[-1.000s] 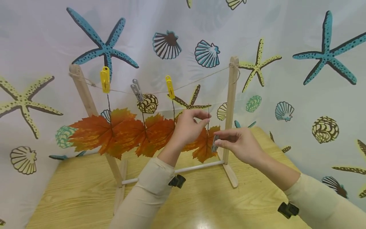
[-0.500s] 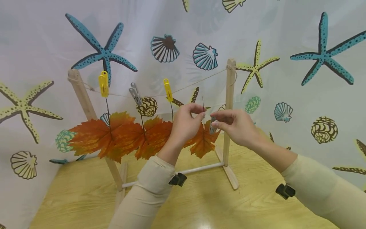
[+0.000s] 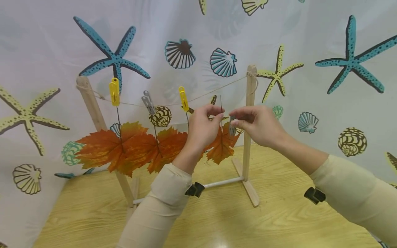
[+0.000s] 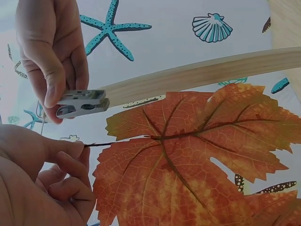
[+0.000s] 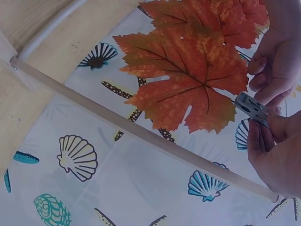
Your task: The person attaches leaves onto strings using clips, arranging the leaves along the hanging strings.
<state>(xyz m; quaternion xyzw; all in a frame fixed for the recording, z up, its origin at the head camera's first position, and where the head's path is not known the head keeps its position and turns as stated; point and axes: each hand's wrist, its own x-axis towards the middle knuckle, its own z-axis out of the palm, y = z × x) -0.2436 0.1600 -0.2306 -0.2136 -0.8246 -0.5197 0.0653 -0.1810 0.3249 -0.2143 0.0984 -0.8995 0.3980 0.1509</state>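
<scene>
Behind everything hung a pale curtain (image 3: 310, 41) printed with starfish and shells; below it lay a light wooden bench (image 3: 235, 220). On the bench stood a small wooden drying rack (image 3: 249, 131), two upright posts joined low down by a white rod (image 3: 223, 181) and up top by a sagging twine line (image 3: 211, 91). Along the left and middle of that line sat a yellow peg (image 3: 114, 91), a grey peg (image 3: 148, 102) and another yellow peg (image 3: 183, 99), each gripping the stem of an orange leaf; hung leaves (image 3: 124, 146) overlapped one another below the line.

Right of the last yellow peg, just beneath the twine and left of the right post, was held a loose maple leaf (image 3: 221, 146), stem up. Left hand (image 3: 203, 129): thumb and forefinger pinched on the thin dark stem, other fingers curled under, as seen in the left wrist view (image 4: 42, 183). Right hand (image 3: 257, 125): fingers closed round a small grey clothes peg (image 3: 232, 128), held just right of the stem and close to the left fingertips. From the right wrist view, peg (image 5: 251, 108) gripped between thumb and fingers beside the leaf (image 5: 188, 75); touching the stem or not, could not tell. Both forearms in cream sleeves.
</scene>
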